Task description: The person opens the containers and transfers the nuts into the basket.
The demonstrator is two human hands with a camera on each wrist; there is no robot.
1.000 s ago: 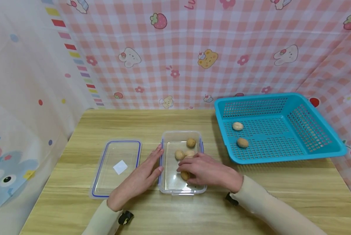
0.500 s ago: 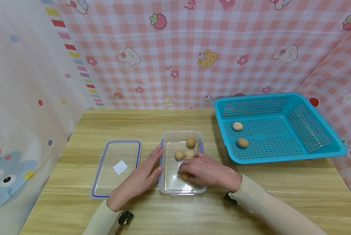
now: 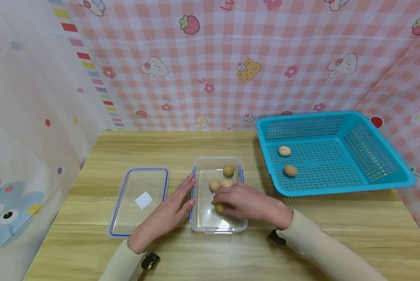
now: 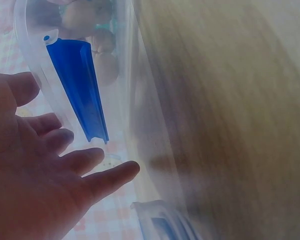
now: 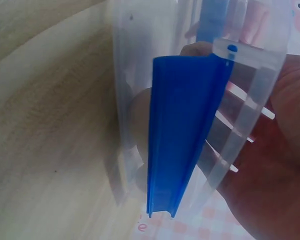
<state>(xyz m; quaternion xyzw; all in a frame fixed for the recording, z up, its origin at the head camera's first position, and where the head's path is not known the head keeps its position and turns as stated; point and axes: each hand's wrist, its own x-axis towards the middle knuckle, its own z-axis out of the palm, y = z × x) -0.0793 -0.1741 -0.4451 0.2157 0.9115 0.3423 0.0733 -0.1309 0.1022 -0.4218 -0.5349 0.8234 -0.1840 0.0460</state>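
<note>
A clear plastic food container [image 3: 203,218] with blue side clips stands mid-table, several walnuts [image 3: 228,170] inside. My right hand [image 3: 246,201] reaches over its right wall, and its thumb and fingers pinch a walnut [image 3: 220,208] low in the container. Two more walnuts, one of them a paler walnut [image 3: 226,183], sit just beyond those fingertips. With fingers extended, my left hand [image 3: 171,207] touches the container's left wall. The left wrist view shows that hand's spread fingers [image 4: 117,175] beside a blue clip [image 4: 80,90]. In the right wrist view, another blue clip [image 5: 180,130] partly covers the walnuts behind it.
A clear lid [image 3: 129,210] with a blue seal and a white square sticker lies left of the container. At the right, a turquoise basket [image 3: 340,156] holds a pale walnut [image 3: 284,151] and a browner walnut [image 3: 290,170]. A checked curtain [image 3: 210,58] hangs behind the table.
The right hand has shifted slightly, and the walnut between its fingers sits a little farther from the container's front wall. The left hand stays in place.
</note>
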